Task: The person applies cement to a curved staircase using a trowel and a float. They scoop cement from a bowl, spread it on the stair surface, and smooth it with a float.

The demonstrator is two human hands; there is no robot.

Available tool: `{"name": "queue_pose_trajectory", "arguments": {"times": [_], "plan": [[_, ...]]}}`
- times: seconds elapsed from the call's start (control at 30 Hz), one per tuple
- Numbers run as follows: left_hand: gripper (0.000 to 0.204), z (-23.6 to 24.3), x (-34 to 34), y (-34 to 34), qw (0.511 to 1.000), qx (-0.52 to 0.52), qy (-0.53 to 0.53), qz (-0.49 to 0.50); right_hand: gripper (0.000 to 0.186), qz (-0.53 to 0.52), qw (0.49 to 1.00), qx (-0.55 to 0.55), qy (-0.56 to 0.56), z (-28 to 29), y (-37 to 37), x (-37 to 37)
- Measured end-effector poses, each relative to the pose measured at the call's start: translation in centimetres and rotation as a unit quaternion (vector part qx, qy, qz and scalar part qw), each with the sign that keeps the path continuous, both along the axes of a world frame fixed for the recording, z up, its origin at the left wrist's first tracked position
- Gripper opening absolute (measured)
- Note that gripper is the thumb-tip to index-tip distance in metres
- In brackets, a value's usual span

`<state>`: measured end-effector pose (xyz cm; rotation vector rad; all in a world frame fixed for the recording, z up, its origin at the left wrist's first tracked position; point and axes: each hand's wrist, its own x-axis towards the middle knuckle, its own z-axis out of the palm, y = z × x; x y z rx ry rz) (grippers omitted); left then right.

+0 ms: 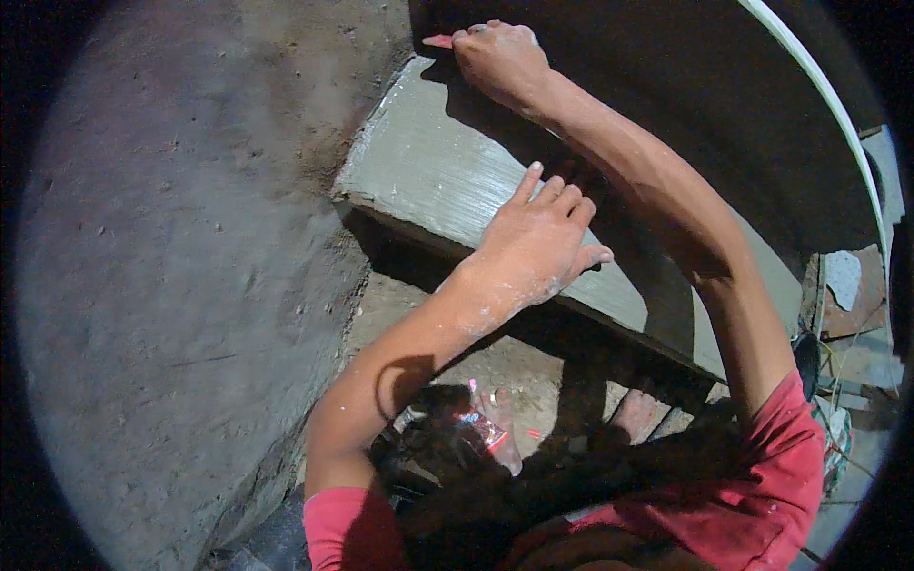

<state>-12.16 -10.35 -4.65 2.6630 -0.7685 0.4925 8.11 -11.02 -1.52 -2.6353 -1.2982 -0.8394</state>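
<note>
A pale grey slab ledge [419, 157], smooth and shiny with fine streaks, runs from the wall toward the lower right. My left hand [538, 233] is spread over it, palm down, holding nothing; whether the palm presses on the surface I cannot tell. White dust marks the wrist. Beyond the ledge's far left corner, my right hand [500, 62] is closed round a small red thing [438, 41]. Only its pointed tip sticks out on the left, so its kind is hidden. Shadows of my arms fall across the ledge.
A rough grey-brown wall [190, 238] fills the left side and meets the ledge's end. Below the ledge, bare feet [500, 428] stand on the ground beside a shiny red wrapper [486, 433]. A pale curved edge [828, 86] arcs at the right, above a brown board [857, 295].
</note>
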Motion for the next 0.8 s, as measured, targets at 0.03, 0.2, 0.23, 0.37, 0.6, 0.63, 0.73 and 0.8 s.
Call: {"name": "queue_pose_trajectory", "arguments": {"times": [0.03, 0.2, 0.23, 0.37, 0.6, 0.63, 0.73, 0.8], "plan": [[0.057, -0.1, 0.0, 0.0, 1.000, 0.019, 0.019, -0.001, 0.020, 0.011, 1.000, -0.012, 0.018, 0.0, 0.5, -0.1], [0.057, 0.2, -0.6, 0.2, 0.985, 0.026, 0.169, -0.006, 0.020, 0.080, 0.994, 0.041, 0.059, 0.0, 0.7, -1.7], [0.058, 0.3, -0.6, 0.3, 0.984, 0.014, 0.178, -0.004, 0.020, 0.103, 0.992, 0.066, 0.036, 0.2, 0.6, -1.8], [0.057, 0.3, -0.7, 0.4, 0.997, 0.010, 0.073, -0.004, 0.019, 0.062, 0.993, 0.100, -0.030, 0.4, 0.8, -1.2], [0.056, 0.5, -2.4, 0.9, 0.991, 0.031, 0.126, -0.019, 0.014, 0.124, 0.989, 0.005, 0.081, -0.7, 2.3, -3.1], [0.056, 0.6, -3.1, 1.2, 0.991, 0.028, 0.129, -0.024, 0.012, 0.129, 0.990, 0.009, 0.059, -0.5, 2.3, -4.0], [0.056, 0.9, -5.8, 1.9, 0.995, -0.006, 0.100, -0.025, 0.012, 0.129, 0.990, 0.012, 0.054, 0.4, 2.6, -7.4], [0.056, 1.0, -7.6, 2.2, 0.993, -0.007, 0.114, -0.015, 0.015, 0.130, 0.985, -0.040, 0.107, 0.7, 3.3, -9.9]]}}
